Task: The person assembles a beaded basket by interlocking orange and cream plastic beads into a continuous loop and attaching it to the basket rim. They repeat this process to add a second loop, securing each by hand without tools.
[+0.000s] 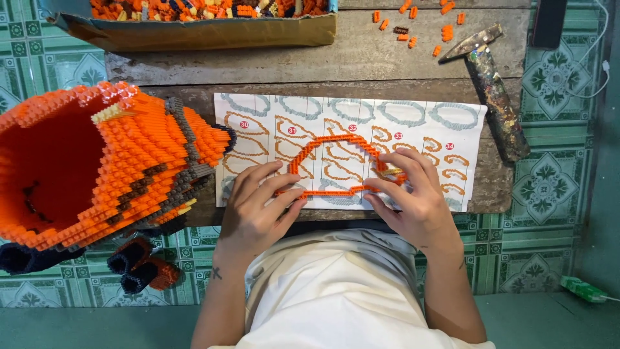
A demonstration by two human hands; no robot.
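Both hands pinched a thin orange arch of small plastic bricks (332, 145) flat on the printed paper pattern sheet (465, 129), left hand (258, 207) pressing its base, right hand (413, 194) closed on its end, matching the outline; a large orange brick-built model (97, 161) stood beside.

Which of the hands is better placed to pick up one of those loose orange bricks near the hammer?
Probably the right hand: the loose small orange plastic bricks lie on its side, beside the paint-spattered hammer. The left hand sits farther away.
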